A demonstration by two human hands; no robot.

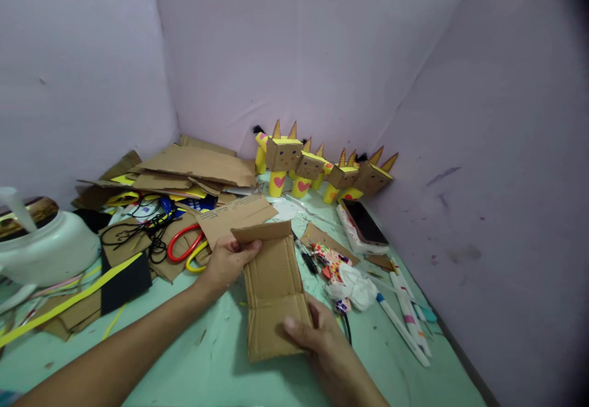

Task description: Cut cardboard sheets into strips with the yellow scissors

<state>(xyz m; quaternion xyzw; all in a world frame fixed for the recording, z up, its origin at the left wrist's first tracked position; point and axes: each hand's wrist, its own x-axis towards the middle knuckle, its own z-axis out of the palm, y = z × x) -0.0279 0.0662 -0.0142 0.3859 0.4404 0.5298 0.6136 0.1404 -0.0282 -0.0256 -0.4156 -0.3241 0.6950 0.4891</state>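
Fingers of two hands [230, 264] [327, 341] on one creased cardboard piece [275, 293].

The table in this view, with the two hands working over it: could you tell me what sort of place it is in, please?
Probably a craft corner indoors: the left hand and right hand hold folded cardboard, with scissors and horned cardboard figures beyond.

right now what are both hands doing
left hand: closed on the creased brown cardboard strip's upper left edge
right hand: closed on its lower right side, thumb on top
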